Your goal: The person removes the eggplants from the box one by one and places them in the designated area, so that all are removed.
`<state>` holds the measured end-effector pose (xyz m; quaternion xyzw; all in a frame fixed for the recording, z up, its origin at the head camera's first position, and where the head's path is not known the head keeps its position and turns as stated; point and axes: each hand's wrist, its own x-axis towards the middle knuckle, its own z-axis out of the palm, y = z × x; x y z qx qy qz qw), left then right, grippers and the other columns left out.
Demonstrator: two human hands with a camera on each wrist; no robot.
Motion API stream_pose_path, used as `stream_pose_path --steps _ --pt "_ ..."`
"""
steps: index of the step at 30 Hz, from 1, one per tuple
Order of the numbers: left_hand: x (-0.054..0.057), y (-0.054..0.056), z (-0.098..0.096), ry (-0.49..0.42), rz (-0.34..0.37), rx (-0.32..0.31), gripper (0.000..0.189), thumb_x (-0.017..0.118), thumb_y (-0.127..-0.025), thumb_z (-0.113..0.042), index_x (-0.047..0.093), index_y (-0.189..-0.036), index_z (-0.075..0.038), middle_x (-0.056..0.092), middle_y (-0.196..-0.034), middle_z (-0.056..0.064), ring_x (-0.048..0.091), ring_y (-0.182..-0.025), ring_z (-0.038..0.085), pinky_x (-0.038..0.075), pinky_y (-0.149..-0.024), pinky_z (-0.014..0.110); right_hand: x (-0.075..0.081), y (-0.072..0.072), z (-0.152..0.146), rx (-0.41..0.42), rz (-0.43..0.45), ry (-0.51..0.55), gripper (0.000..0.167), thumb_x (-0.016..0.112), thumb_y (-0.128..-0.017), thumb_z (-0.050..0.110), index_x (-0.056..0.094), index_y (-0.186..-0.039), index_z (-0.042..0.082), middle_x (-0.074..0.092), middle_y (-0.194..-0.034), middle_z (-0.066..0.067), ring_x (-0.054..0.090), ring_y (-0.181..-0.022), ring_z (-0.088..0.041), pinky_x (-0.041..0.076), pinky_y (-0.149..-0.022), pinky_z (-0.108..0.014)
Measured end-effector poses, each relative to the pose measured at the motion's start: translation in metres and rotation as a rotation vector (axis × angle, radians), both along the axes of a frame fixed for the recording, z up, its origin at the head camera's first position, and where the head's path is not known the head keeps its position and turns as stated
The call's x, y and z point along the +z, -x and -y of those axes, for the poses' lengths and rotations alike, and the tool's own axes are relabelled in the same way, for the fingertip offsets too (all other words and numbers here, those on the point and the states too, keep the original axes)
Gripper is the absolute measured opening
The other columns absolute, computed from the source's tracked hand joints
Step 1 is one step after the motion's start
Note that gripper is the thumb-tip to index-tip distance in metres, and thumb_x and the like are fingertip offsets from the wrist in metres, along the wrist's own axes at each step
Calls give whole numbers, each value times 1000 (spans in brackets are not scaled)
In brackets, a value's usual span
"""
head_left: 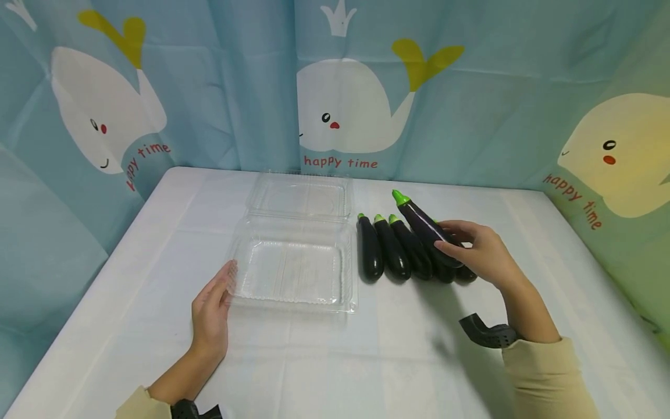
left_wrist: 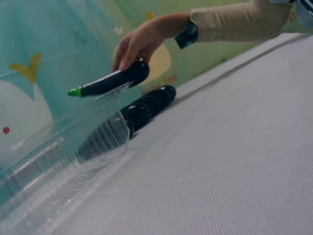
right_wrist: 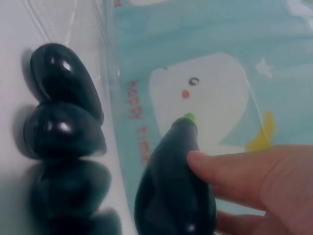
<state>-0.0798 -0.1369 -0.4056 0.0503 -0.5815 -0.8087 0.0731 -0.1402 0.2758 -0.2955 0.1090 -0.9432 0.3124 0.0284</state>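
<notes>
In my right hand point(head_left: 478, 250) I grip a dark purple eggplant point(head_left: 426, 224) with a green stem end, thumb on its near side. It is raised above a row of several more eggplants point(head_left: 394, 247) lying side by side on the table; the right wrist view shows the held eggplant point(right_wrist: 176, 181) apart from the row. My left hand point(head_left: 210, 314) holds the left rim of a clear plastic container point(head_left: 293, 270), whose hinged lid point(head_left: 300, 195) lies folded back behind it. Nothing shows inside the container. My left fingers are out of sight in the left wrist view.
A white cloth point(head_left: 314, 361) covers the table. Behind it and along both sides hangs a blue-green curtain point(head_left: 251, 87) printed with whales. The container's right edge lies close to the leftmost eggplant point(head_left: 371, 250).
</notes>
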Motion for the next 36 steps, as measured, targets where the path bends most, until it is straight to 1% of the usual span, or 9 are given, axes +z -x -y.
stream_pose_path --steps 7,10,16,19,23,27,30,32,36 --pt "1 -2 1 -3 -4 -12 43 29 -101 -12 29 -138 10 27 -146 15 23 -134 16 22 -107 25 -6 -4 -21 -51 10 3 48 61 -90 24 50 -125 -7 54 -118 -29 51 -106 -43 44 -80 -53" --pt "1 -3 1 -3 -9 -9 42 29 -101 -11 29 -137 10 28 -146 15 23 -134 17 22 -107 26 -8 -4 -29 -76 7 -8 49 61 -90 24 50 -126 -7 55 -116 -30 52 -105 -43 46 -77 -46" --pt "1 -2 1 -16 -19 -8 42 28 -100 -9 29 -137 10 28 -146 15 23 -134 17 22 -107 25 -10 -2 -41 -133 2 -4 49 61 -89 24 50 -124 -9 55 -113 -31 54 -103 -42 41 -64 -10" --pt "1 -1 1 -17 -21 -11 42 28 -100 -9 29 -137 10 28 -146 15 23 -134 17 22 -107 26 -13 -1 -47 -166 6 16 49 61 -89 24 51 -123 -10 56 -112 -32 60 -94 -20 40 -62 -6" --pt "1 -1 1 -11 -21 -8 42 29 -100 -9 29 -137 11 28 -146 15 23 -134 17 22 -107 26 -16 -1 -54 -192 25 33 51 61 -89 25 50 -124 -11 55 -113 -33 48 -82 10 40 -63 -5" --pt "1 -1 1 1 -17 -6 42 28 -100 -10 30 -137 10 28 -146 15 24 -134 17 23 -106 26 -19 0 -60 -221 38 3 53 59 -90 27 48 -125 -12 53 -114 -35 61 -92 -19 49 -71 -24" --pt "1 0 1 2 -11 0 42 28 -100 -9 30 -137 10 29 -146 15 24 -134 17 24 -106 25 -22 2 -63 -242 53 -8 54 57 -92 27 46 -125 -14 50 -116 -37 51 -104 -47 48 -78 -49" --pt "1 0 0 2 -9 1 42 28 -100 -9 30 -137 10 29 -146 15 24 -134 16 24 -106 25 -24 2 -64 -251 67 -6 55 56 -92 27 45 -126 -14 49 -116 -38 48 -105 -50 44 -80 -57" --pt "2 -1 1 -9 -6 4 42 28 -99 -8 30 -137 11 29 -146 16 24 -134 17 23 -106 25 -28 3 -68 -264 83 3 57 56 -92 29 45 -126 -14 48 -117 -38 46 -107 -51 43 -81 -59"
